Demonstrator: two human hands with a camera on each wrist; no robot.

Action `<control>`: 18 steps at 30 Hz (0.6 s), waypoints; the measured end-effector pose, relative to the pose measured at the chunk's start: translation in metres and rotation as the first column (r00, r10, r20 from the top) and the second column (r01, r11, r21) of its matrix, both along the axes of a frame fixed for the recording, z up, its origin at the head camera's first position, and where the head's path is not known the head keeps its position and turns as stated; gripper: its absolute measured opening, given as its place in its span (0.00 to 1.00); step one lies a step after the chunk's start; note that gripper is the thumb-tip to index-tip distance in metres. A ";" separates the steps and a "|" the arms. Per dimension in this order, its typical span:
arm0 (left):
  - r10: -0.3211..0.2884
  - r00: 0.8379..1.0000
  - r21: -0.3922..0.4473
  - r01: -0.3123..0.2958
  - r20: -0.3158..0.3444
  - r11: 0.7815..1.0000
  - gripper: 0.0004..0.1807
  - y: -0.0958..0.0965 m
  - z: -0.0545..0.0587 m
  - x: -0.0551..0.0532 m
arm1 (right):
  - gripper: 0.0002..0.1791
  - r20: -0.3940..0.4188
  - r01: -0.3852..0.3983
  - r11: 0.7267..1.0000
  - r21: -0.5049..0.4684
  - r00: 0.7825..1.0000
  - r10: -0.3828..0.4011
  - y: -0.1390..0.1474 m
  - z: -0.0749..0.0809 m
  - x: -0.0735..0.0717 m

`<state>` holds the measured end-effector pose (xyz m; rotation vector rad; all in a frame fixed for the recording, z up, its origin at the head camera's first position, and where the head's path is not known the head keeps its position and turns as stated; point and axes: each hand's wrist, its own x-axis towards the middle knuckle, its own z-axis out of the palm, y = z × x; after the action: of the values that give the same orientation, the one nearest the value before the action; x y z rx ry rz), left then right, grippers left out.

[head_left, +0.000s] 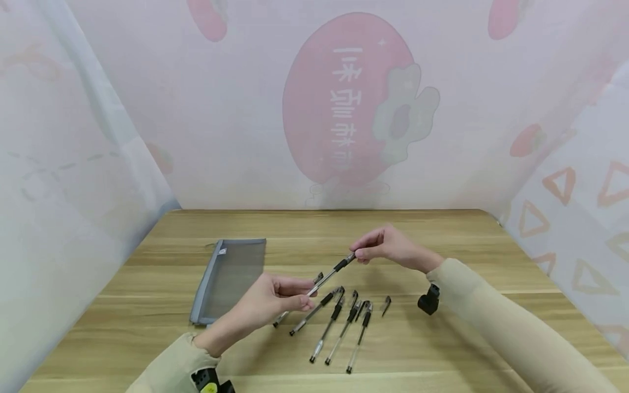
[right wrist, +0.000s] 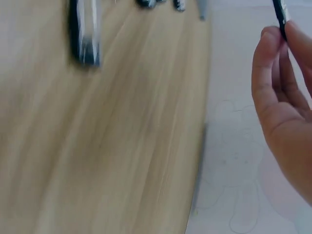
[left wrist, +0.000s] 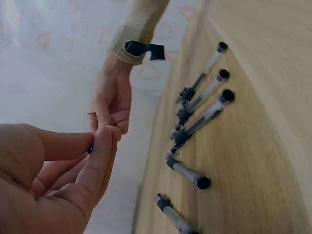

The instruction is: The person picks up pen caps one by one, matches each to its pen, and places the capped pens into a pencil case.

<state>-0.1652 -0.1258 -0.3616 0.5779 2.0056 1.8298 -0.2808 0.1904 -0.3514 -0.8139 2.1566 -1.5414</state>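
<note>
A clear gel pen with a black grip (head_left: 340,265) is held slantwise above the table between both hands. My left hand (head_left: 273,297) pinches its lower end between thumb and fingers. At the upper end, by the grip, my right hand (head_left: 393,250) pinches it with thumb and fingertips; those fingers partly hide that end. In the right wrist view a dark piece of the pen (right wrist: 279,13) shows at the fingertips. Several similar pens (head_left: 328,330) lie below the hands, one partly behind the left hand. A loose pen cap (head_left: 386,305) lies to their right.
A grey mesh zip pouch (head_left: 241,273) lies flat on the wooden table (head_left: 442,229), left of the pens. Printed cloth (head_left: 236,136) hangs behind the table and along both sides.
</note>
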 end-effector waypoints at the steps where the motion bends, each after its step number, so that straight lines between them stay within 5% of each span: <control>1: -0.015 1.000 0.000 0.015 -0.003 1.000 0.22 -0.001 -0.001 -0.001 | 0.12 -0.004 -0.012 0.999 0.030 1.000 0.012 0.000 0.001 -0.003; 7: -0.054 0.998 -0.039 0.053 -0.015 0.998 0.22 -0.008 -0.006 -0.005 | 0.11 0.018 -0.092 0.985 0.144 0.996 0.090 -0.005 -0.007 -0.015; 12: -0.016 0.997 -0.151 0.006 -0.070 0.989 0.19 -0.014 -0.014 -0.007 | 0.10 -0.012 -0.140 0.973 0.185 0.989 0.145 -0.014 -0.016 -0.020; 18: 0.007 0.997 -0.166 -0.019 -0.073 0.986 0.19 -0.016 -0.026 -0.008 | 0.10 -0.058 -0.169 0.958 0.233 0.981 0.188 -0.023 -0.019 -0.022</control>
<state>-0.1736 -0.1416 -0.3881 0.5906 2.1883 1.6493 -0.3027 0.1672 -0.3704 -0.9753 2.1958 -1.1671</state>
